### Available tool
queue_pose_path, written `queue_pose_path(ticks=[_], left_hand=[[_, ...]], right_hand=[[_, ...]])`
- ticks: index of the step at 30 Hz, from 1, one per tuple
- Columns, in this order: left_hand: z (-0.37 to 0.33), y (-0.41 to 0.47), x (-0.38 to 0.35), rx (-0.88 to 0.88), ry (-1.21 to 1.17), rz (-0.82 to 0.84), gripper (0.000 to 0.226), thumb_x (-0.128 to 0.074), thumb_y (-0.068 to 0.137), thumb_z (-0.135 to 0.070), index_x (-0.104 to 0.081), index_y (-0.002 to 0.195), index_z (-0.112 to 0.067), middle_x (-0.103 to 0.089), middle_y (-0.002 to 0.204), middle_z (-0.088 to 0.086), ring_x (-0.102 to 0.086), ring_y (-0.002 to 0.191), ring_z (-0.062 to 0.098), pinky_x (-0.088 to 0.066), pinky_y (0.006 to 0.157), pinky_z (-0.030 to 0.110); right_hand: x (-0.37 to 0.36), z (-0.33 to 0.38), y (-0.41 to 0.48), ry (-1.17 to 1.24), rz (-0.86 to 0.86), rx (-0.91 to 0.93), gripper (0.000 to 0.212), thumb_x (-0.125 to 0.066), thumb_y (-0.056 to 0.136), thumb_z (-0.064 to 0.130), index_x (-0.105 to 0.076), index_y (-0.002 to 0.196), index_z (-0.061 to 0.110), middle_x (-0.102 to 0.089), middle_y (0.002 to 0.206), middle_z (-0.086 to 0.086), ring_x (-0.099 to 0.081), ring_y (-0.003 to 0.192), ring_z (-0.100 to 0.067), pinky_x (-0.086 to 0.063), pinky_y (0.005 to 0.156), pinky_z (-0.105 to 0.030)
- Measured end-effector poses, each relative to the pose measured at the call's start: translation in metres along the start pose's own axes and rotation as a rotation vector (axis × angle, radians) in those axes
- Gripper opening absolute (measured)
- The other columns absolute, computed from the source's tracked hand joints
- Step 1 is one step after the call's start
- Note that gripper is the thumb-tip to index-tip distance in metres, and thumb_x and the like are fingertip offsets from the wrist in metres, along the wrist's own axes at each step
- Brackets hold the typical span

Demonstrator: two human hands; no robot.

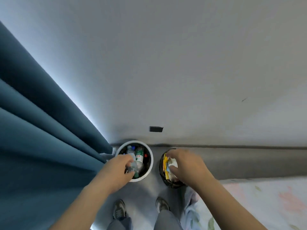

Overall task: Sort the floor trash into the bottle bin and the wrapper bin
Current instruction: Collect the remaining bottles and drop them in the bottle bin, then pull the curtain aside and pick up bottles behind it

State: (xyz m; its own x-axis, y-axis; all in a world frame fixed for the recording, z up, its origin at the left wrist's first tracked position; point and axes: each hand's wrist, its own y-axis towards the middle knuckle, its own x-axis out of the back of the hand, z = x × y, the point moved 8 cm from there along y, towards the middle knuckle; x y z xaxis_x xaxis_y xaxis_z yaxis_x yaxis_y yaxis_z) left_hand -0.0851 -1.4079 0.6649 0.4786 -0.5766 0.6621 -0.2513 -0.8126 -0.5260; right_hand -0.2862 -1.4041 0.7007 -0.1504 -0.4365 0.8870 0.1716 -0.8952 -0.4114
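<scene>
Both hands are over the bins: our left hand (119,170) grasps a clear bottle (132,165) above the white bottle bin (150,165), and our right hand (187,165) pinches wrappers (171,163) over the dark wrapper bin (162,171). We think the bottle can roll off the full pile, and light wrappers may fall on the floor (149,190).

Both arms extended forward-down; left hand (118,168) fingers curled closed, right hand (186,165) fingers loosely bent, spread.

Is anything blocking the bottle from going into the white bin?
Nothing visible. The left hand holds the clear bottle right over the open white bin, which has no lid. Other bottles, like the green-labelled bottle, already lie inside.
</scene>
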Motion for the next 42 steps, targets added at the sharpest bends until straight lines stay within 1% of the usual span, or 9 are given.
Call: queue_pose_path(ticks=[2, 6, 10, 20, 24, 28, 32, 36, 42], left_hand=[[-0.008, -0.02, 0.022, 0.014, -0.028, -0.12, 0.023, -0.062, 0.086, -0.027, -0.058, 0.108, -0.026, -0.057, 0.099, -0.013, -0.056, 0.091, 0.008, -0.047, 0.084, 0.022], [-0.021, -0.058, 0.042, 0.115, -0.089, -0.3, 0.018, -0.062, 0.083, -0.029, -0.059, 0.099, -0.024, -0.059, 0.095, -0.008, -0.059, 0.088, 0.015, -0.051, 0.082, 0.035], [-0.031, -0.098, 0.042, 0.188, -0.201, -0.446, 0.02, -0.063, 0.083, -0.033, -0.056, 0.102, -0.034, -0.057, 0.101, -0.015, -0.057, 0.092, 0.006, -0.05, 0.085, 0.028], [0.014, -0.27, 0.034, 0.539, -0.311, -0.835, 0.025, -0.064, 0.084, -0.036, -0.057, 0.107, -0.029, -0.057, 0.102, -0.016, -0.056, 0.097, 0.006, -0.047, 0.088, 0.025], [0.033, -0.362, 0.012, 0.658, -0.325, -0.963, 0.029, -0.065, 0.085, -0.032, -0.058, 0.112, -0.021, -0.058, 0.107, -0.011, -0.057, 0.1, 0.009, -0.045, 0.089, 0.023], [0.051, -0.464, -0.036, 0.808, -0.365, -1.047, 0.033, -0.062, 0.087, -0.037, -0.054, 0.118, -0.027, -0.056, 0.113, -0.015, -0.055, 0.105, 0.005, -0.041, 0.085, 0.015], [0.062, -0.562, -0.099, 0.97, -0.443, -1.118, 0.032, -0.06, 0.088, -0.035, -0.052, 0.118, -0.028, -0.055, 0.112, -0.014, -0.055, 0.105, 0.007, -0.043, 0.092, 0.021], [0.062, -0.647, -0.171, 1.135, -0.513, -1.166, 0.03, -0.06, 0.085, -0.036, -0.055, 0.114, -0.027, -0.057, 0.108, -0.014, -0.06, 0.102, 0.011, -0.048, 0.089, 0.025], [0.044, -0.741, -0.277, 1.394, -0.637, -1.279, 0.031, -0.06, 0.085, -0.036, -0.056, 0.115, -0.029, -0.06, 0.111, -0.011, -0.059, 0.103, 0.009, -0.047, 0.088, 0.023]], right_hand=[[0.028, 0.014, -0.002, -0.055, -0.019, 0.103, 0.034, -0.05, 0.088, 0.024, -0.054, 0.121, 0.027, -0.061, 0.121, 0.005, -0.057, 0.111, -0.019, -0.049, 0.086, -0.034], [0.073, 0.036, -0.007, -0.186, -0.047, 0.297, 0.03, -0.049, 0.09, 0.025, -0.056, 0.119, 0.027, -0.062, 0.117, 0.005, -0.059, 0.108, -0.02, -0.05, 0.086, -0.035], [0.102, 0.065, -0.015, -0.259, -0.043, 0.471, 0.037, -0.053, 0.09, 0.027, -0.052, 0.127, 0.03, -0.06, 0.124, 0.005, -0.057, 0.113, -0.019, -0.049, 0.09, -0.033], [0.105, 0.213, -0.095, -0.357, -0.051, 0.955, 0.03, -0.053, 0.09, 0.023, -0.057, 0.12, 0.023, -0.061, 0.115, 0.003, -0.059, 0.105, -0.021, -0.049, 0.085, -0.033], [0.08, 0.278, -0.158, -0.388, -0.042, 1.15, 0.035, -0.053, 0.087, 0.021, -0.055, 0.122, 0.025, -0.06, 0.115, 0.004, -0.058, 0.106, -0.019, -0.047, 0.085, -0.029], [0.035, 0.335, -0.242, -0.419, 0.002, 1.339, 0.037, -0.051, 0.09, 0.024, -0.052, 0.127, 0.027, -0.057, 0.121, 0.005, -0.055, 0.11, -0.018, -0.043, 0.086, -0.027], [-0.022, 0.377, -0.336, -0.461, 0.042, 1.516, 0.036, -0.052, 0.09, 0.024, -0.053, 0.125, 0.028, -0.058, 0.121, 0.006, -0.056, 0.11, -0.017, -0.044, 0.088, -0.028], [-0.079, 0.404, -0.428, -0.521, 0.13, 1.692, 0.037, -0.052, 0.09, 0.024, -0.052, 0.128, 0.028, -0.058, 0.124, 0.005, -0.055, 0.113, -0.018, -0.042, 0.091, -0.028], [-0.153, 0.428, -0.554, -0.627, 0.261, 1.931, 0.033, -0.054, 0.089, 0.023, -0.056, 0.122, 0.026, -0.06, 0.118, 0.004, -0.056, 0.111, -0.02, -0.044, 0.088, -0.029]])
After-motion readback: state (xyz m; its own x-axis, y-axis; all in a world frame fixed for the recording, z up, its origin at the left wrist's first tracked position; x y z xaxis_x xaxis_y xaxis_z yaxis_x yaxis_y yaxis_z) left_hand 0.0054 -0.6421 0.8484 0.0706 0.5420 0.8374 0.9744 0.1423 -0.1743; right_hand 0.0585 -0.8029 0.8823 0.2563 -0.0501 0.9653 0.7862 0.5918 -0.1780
